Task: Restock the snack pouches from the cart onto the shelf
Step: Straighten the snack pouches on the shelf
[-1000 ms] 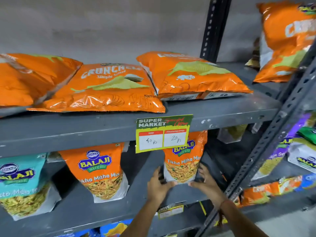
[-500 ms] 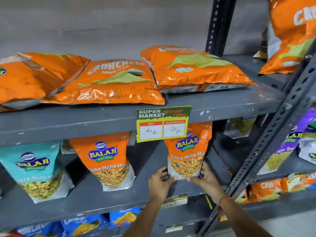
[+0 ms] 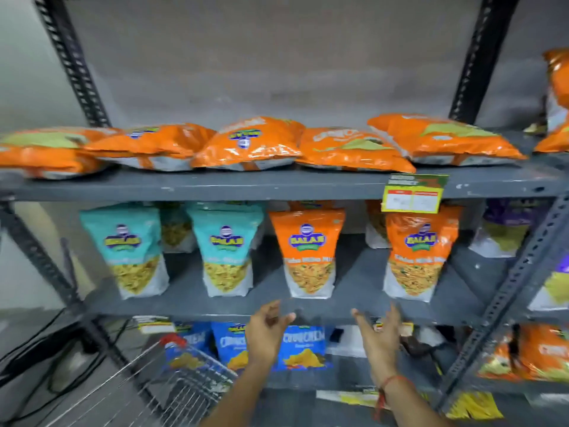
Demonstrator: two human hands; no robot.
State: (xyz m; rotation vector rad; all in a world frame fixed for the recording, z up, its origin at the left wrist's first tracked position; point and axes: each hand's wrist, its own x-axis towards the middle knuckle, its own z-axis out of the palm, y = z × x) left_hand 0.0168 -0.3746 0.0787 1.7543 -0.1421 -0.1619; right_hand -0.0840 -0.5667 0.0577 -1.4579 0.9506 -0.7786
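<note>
Pouches [image 3: 310,254] look light, crinkly and slippery; best pinched at both sides. Left hand [image 3: 267,331] and right hand [image 3: 379,334] hover open, empty.

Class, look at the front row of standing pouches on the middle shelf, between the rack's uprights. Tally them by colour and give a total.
Teal standing pouches: 2, the left one and the one beside it
Orange standing pouches: 2, the middle one and the one under the price tag
Total: 4

More pouches stand behind, partly hidden.
</note>
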